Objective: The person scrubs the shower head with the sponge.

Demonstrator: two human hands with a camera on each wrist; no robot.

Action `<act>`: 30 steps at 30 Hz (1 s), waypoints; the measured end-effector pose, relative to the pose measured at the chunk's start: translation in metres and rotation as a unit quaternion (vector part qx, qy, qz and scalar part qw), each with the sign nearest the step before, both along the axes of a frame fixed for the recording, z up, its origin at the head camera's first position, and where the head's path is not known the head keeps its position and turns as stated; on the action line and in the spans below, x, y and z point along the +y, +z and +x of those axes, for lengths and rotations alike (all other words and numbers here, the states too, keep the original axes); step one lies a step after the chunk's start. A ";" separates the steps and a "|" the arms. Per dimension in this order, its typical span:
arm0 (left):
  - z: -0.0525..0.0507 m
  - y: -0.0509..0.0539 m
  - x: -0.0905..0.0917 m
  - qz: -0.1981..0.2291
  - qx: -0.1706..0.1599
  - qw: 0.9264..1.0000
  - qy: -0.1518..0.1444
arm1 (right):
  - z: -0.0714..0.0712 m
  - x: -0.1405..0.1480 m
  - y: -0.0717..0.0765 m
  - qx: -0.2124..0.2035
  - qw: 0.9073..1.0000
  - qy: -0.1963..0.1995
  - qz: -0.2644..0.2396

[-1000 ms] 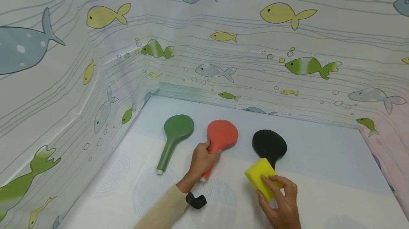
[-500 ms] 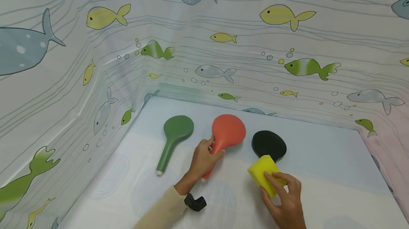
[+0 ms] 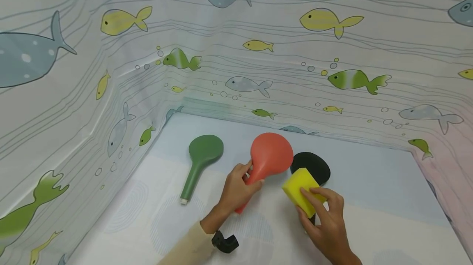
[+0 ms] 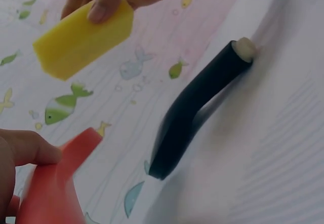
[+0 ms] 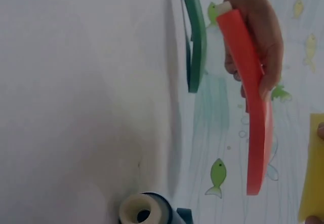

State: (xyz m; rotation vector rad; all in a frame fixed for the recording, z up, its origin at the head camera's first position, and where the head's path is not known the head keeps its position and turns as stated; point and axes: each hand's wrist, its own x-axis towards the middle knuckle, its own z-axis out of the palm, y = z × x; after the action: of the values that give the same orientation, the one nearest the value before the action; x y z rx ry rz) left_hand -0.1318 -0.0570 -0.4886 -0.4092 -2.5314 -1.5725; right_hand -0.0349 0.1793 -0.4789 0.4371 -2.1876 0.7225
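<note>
My left hand (image 3: 236, 193) grips a red hand shower head (image 3: 271, 154) by its neck. In the right wrist view, the lifted red shower head (image 5: 249, 82) shows its curved side and pale end fitting. My right hand (image 3: 329, 220) pinches a yellow sponge (image 3: 302, 191) between thumb and fingers. Behind the sponge lies a black shower head (image 3: 312, 164), its handle mostly hidden in the head view. The left wrist view shows that black handle (image 4: 210, 82) with its pale end. At left, a green shower head (image 3: 206, 148) lies on the white surface, touched by neither hand.
White fish-patterned walls (image 3: 244, 63) enclose the surface (image 3: 369, 174) at the back and left, and another rises at right. A black curved piece (image 3: 225, 242) sits at my left wrist.
The red shower head has risen off the surface and shifted right, towards the black one. The sponge moved slightly right, then back left and up, staying in my right hand.
</note>
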 end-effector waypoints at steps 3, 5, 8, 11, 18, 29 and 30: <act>0.005 0.000 0.000 0.007 0.008 1.000 -0.012 | -0.008 -0.005 0.003 0.020 1.000 0.021 -0.001; 0.007 -0.001 0.000 0.009 0.015 1.000 -0.021 | -0.014 -0.009 0.004 0.029 0.999 0.040 -0.002; 0.011 -0.002 -0.001 0.011 0.029 0.999 -0.027 | -0.020 -0.015 0.005 0.033 0.997 0.063 -0.001; 0.014 -0.002 -0.002 0.012 0.036 0.999 -0.030 | -0.022 -0.021 0.004 0.025 0.997 0.079 0.004; 0.019 -0.006 -0.002 0.021 0.063 0.996 -0.057 | -0.023 -0.029 0.003 0.008 0.995 0.092 0.028; 0.028 -0.012 -0.006 0.035 0.091 0.991 -0.087 | -0.030 -0.018 0.006 0.041 0.995 0.057 0.078; 0.029 -0.011 -0.006 0.035 0.089 0.991 -0.091 | -0.031 -0.014 0.006 0.043 0.995 0.054 0.076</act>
State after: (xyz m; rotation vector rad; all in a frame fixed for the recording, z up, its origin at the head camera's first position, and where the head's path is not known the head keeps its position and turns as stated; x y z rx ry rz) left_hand -0.1032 -0.0626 -0.5001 -0.7560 -2.3548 -1.5979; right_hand -0.0661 0.1651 -0.4724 0.6566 -2.1591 0.5854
